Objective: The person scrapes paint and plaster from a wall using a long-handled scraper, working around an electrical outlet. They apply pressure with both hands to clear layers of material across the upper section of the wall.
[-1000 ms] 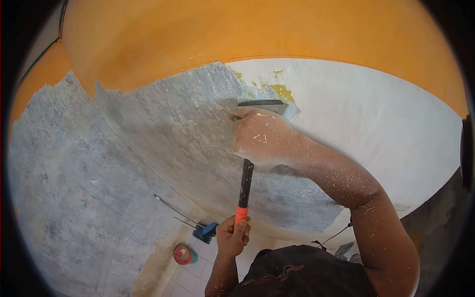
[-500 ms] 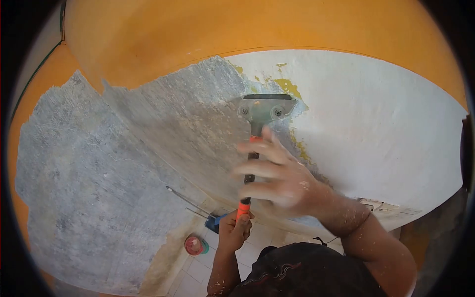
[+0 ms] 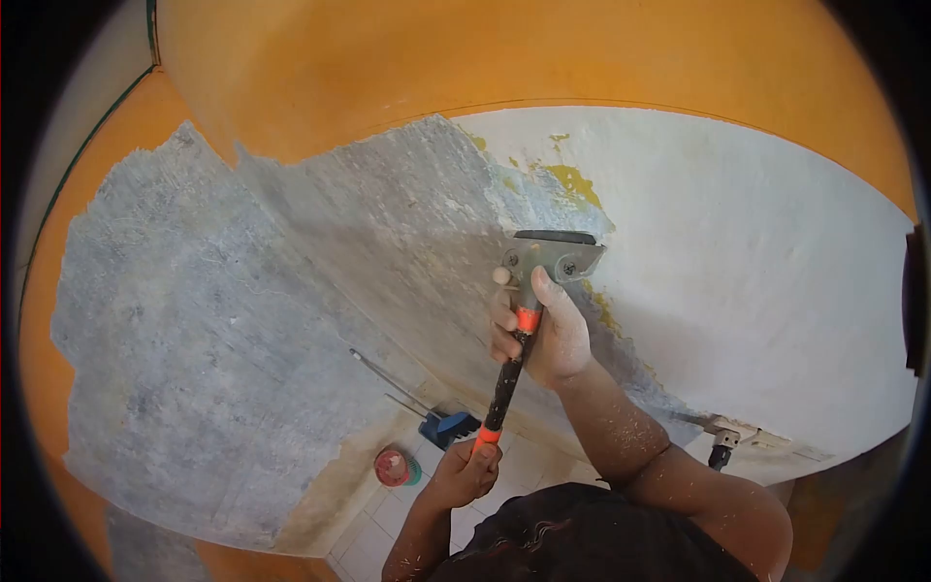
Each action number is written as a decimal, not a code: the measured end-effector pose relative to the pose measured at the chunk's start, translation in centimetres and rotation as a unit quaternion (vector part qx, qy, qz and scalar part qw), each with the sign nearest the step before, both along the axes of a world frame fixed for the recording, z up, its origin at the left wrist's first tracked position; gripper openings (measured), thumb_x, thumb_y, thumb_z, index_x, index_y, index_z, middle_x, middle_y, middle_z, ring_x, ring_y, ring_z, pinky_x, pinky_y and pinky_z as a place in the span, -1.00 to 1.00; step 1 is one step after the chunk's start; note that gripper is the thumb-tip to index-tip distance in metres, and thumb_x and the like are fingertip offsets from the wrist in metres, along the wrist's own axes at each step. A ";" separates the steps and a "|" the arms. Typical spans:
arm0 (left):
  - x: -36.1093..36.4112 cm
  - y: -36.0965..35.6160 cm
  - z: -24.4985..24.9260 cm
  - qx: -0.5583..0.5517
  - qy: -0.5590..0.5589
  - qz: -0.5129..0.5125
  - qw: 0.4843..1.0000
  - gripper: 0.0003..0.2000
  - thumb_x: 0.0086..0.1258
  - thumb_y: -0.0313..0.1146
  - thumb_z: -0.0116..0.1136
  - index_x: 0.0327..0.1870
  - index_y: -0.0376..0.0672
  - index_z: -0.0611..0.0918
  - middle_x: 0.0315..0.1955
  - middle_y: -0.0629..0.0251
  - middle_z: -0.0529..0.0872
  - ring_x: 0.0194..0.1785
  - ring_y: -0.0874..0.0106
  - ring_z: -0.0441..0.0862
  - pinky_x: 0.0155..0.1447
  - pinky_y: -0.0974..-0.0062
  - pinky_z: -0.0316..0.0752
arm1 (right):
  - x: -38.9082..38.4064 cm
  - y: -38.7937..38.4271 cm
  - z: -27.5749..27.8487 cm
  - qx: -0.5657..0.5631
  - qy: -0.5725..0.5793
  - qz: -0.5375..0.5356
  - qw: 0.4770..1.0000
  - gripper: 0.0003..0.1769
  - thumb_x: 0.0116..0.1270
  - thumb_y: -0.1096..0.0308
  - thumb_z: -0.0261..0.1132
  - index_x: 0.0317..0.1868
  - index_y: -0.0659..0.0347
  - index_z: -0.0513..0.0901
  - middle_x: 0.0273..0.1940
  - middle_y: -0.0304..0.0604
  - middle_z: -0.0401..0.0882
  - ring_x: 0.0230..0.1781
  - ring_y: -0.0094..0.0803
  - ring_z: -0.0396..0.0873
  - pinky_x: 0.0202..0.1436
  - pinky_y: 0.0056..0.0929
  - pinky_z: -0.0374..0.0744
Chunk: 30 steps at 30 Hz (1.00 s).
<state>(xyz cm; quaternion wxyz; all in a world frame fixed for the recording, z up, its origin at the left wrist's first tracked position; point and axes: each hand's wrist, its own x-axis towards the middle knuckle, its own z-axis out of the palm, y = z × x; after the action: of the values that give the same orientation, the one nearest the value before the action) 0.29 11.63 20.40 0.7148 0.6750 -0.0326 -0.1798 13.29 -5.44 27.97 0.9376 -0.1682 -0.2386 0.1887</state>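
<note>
A long-handled wall scraper (image 3: 553, 255) slants up across the view, its wide grey head near the boundary between bare plaster and white paint. Low on the handle, my left hand (image 3: 462, 475) is closed around the orange end. Just under the head, my right hand (image 3: 562, 335) grips the upper handle, its thumb lying along the neck and its fingers curled round from the left. Pale dust covers the right fingers. Behind the head, the wall carries white paint (image 3: 737, 233), yellow-green patches (image 3: 574, 184) and scraped grey plaster (image 3: 388, 204).
Orange paint (image 3: 504, 53) borders the wall above. On the tiled floor (image 3: 373, 543) below are a red container (image 3: 391, 468) and a blue dustpan (image 3: 451, 427). A plug with a black cord (image 3: 721, 452) sits at a wall socket on the right.
My right hand, blurred and loosely spread beside the handle before, now grips just below the scraper head. The head has moved down and slightly right, and the handle leans more.
</note>
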 end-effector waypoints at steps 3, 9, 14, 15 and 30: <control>0.1 0.2 0.9 -0.004 0.019 -0.015 1.000 -0.63 0.46 -0.03 -0.11 -0.50 -0.09 0.36 -0.74 0.53 0.30 -0.72 0.69 0.21 -0.64 0.70 0.14 | -0.2 0.9 0.8 0.006 0.011 -0.026 1.000 -0.63 0.40 -0.06 0.02 -0.13 0.08 0.39 -0.65 -0.36 0.21 -0.79 -0.56 0.19 -0.67 -0.52 0.23; 0.0 -0.1 1.5 0.030 0.005 -0.008 1.000 -0.55 0.45 0.06 -0.18 -0.49 -0.15 0.36 -0.76 0.48 0.28 -0.73 0.64 0.18 -0.65 0.65 0.13 | -0.7 1.5 1.5 -0.050 0.024 -0.079 0.995 -0.61 0.39 -0.15 -0.07 -0.19 0.00 0.38 -0.70 -0.44 0.07 -0.83 -0.64 0.03 -0.74 -0.58 0.09; 0.5 -0.2 0.6 -0.015 0.022 -0.062 0.998 -0.54 0.43 0.08 -0.14 -0.50 -0.17 0.37 -0.75 0.46 0.30 -0.72 0.64 0.19 -0.65 0.65 0.12 | -0.9 0.6 1.2 -0.084 -0.044 -0.093 0.991 -0.54 0.39 -0.20 -0.14 -0.06 0.00 0.36 -0.69 -0.47 0.01 -0.83 -0.67 -0.06 -0.75 -0.61 0.02; 0.7 -0.5 1.6 0.007 0.019 -0.046 0.999 -0.53 0.42 0.09 -0.14 -0.50 -0.17 0.36 -0.74 0.45 0.31 -0.72 0.64 0.20 -0.65 0.65 0.13 | -1.1 0.5 2.2 -0.086 -0.038 -0.091 0.991 -0.54 0.39 -0.20 -0.14 -0.06 0.00 0.36 -0.69 -0.47 0.01 -0.83 -0.67 -0.06 -0.75 -0.61 0.02; 0.3 0.4 2.2 0.065 0.033 -0.044 0.996 -0.52 0.38 0.12 -0.08 -0.54 -0.15 0.37 -0.72 0.45 0.33 -0.69 0.63 0.25 -0.63 0.64 0.17 | -0.9 0.7 1.3 -0.057 -0.016 -0.068 0.996 -0.50 0.39 -0.22 -0.19 0.00 -0.03 0.36 -0.69 -0.44 -0.01 -0.84 -0.63 -0.07 -0.76 -0.57 0.02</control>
<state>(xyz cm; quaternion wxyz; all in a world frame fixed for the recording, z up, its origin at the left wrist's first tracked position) 0.55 12.03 22.57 0.6615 0.7117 -0.0269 -0.2350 12.38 -4.75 29.31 0.9334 -0.2400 -0.2301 0.1349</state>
